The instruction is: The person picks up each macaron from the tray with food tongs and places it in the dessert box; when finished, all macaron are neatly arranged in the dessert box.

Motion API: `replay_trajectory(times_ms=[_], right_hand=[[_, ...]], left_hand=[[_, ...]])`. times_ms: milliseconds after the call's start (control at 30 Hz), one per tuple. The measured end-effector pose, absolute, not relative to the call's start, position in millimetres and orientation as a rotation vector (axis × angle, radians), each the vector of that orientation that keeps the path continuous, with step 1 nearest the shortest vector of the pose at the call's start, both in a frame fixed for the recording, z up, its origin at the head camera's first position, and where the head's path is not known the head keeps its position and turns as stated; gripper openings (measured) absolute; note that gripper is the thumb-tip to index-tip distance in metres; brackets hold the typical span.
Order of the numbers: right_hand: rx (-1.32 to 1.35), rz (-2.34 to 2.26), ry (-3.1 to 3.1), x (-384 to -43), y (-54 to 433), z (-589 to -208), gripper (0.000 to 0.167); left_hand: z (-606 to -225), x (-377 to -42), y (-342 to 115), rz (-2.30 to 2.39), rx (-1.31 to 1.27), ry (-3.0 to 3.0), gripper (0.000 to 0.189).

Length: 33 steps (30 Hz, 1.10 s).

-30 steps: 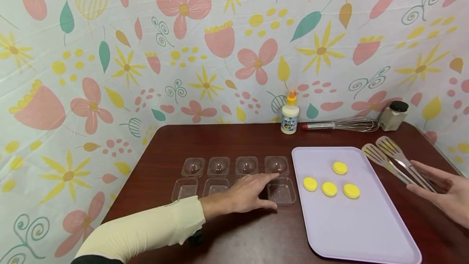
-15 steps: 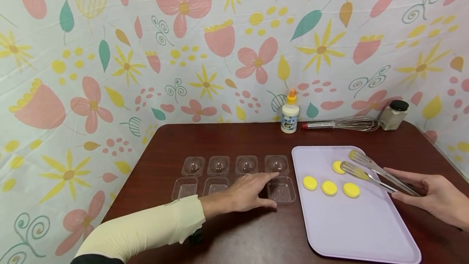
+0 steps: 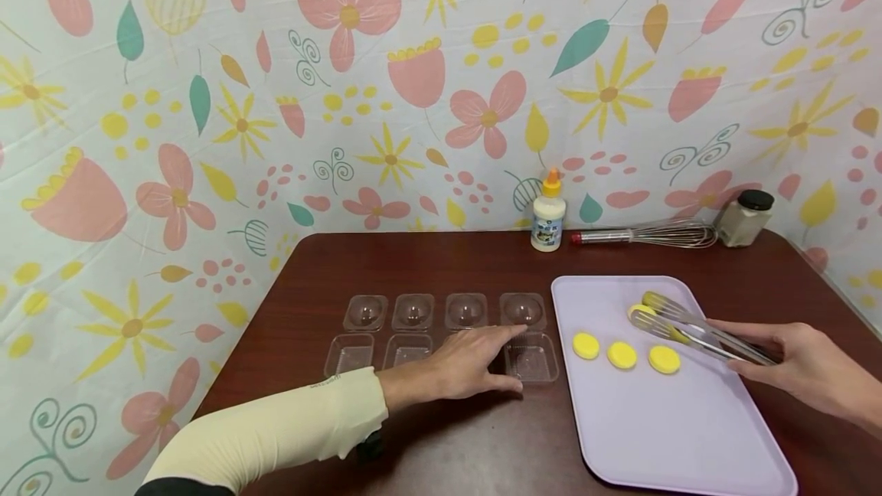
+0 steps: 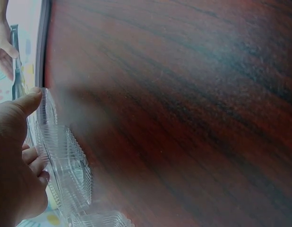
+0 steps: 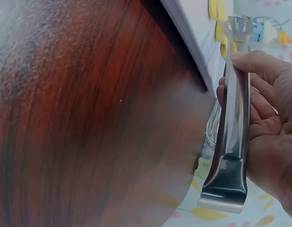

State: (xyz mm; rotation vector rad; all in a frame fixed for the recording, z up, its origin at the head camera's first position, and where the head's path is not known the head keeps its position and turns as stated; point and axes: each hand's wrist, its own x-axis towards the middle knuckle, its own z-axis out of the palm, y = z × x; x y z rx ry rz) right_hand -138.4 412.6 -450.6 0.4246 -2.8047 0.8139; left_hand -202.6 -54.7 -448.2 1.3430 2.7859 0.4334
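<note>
Your right hand (image 3: 792, 366) is gripping the tongs (image 3: 710, 329) across the right edge of the tray (image 3: 675, 427), seemingly so the slotted ends are straddling the rearmost yellow disc (image 3: 641, 311). Three yellow discs (image 3: 622, 355) are lying nearer you on the tray. Left of the tray, your left hand (image 3: 465, 366) is extending its fingers, perhaps steadying the clear boxes (image 3: 532, 362); contact isn't showing clearly. Boxes and domed lids (image 3: 465, 312) in view are showing no discs inside.
</note>
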Motion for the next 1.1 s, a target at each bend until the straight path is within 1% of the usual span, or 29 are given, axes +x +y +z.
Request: replay_trajectory(times_ms=[400,633,867,1100], right_hand=[[0.465,0.835,-2.791,-139,409,-447,0.054],[0.493,0.774,-2.752,-138,408,-447,0.056],[0.453,0.643,-2.773,-139,404,-438,0.056],[0.526,0.643,-2.733,-140,394,-427,0.055]], left_hand=[[-448,-202,-55,0.439,1.329,2.772,0.086],[-448,-203,-55,0.444,1.335,2.779,0.086],[-446,-203,-54,0.433,1.332,2.781,0.086],[-447,-204,-54,0.438,1.328,2.772,0.086]])
